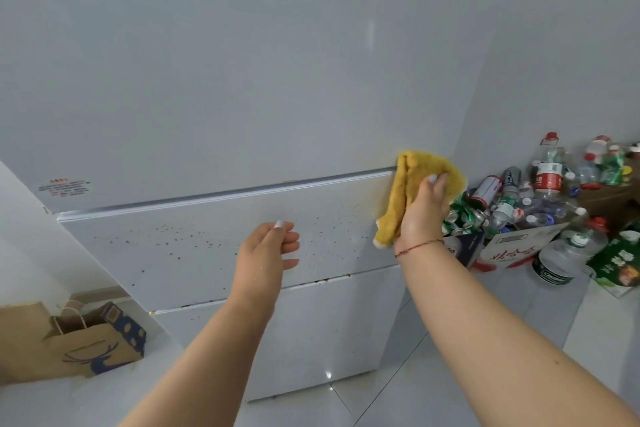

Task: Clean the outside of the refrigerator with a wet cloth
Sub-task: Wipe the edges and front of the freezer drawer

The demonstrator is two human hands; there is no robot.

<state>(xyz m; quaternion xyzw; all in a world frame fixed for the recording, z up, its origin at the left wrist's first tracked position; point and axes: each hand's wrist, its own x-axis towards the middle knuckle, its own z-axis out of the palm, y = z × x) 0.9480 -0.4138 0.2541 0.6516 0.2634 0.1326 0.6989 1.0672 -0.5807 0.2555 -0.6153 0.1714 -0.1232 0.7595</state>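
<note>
Right hand [424, 208] grips one yellow cloth [412, 191] at the refrigerator [221, 94] drawer's right edge; left hand [268, 250] hangs loosely curled, holding nothing.

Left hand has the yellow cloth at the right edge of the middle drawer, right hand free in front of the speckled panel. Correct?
No, the hands are swapped. In the head view the right hand grips the yellow cloth at the right edge of the middle drawer; the left hand is free, fingers loosely curled, in front of the speckled panel.
</note>
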